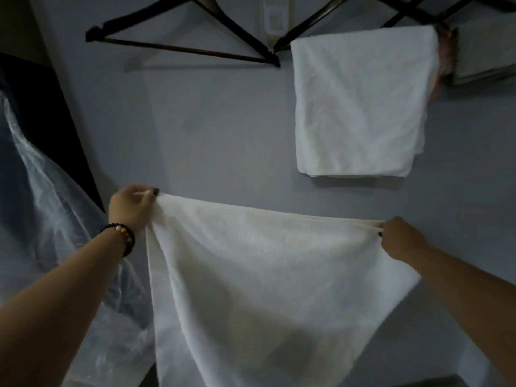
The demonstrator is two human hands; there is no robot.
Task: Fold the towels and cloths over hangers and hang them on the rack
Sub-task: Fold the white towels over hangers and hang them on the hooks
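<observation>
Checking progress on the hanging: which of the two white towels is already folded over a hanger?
The upper-right white towel, draped folded over a dark hanger. The other white towel is spread out, pinched at its corners by the left hand and right hand.

My white cloth [259, 275] runs off the bottom edge, so its lower hem is out of sight, and my fingertips on both hands are tucked behind its top corners. The empty hanger [178, 48] loses its hook past the top edge; same with the hanger [312, 20] carrying the folded towel [360, 101], whose bar is buried under the fabric. Something pinkish [446, 57] peeks from behind that towel, too blurred to name. The clear plastic [55, 219] spills off the left edge
</observation>
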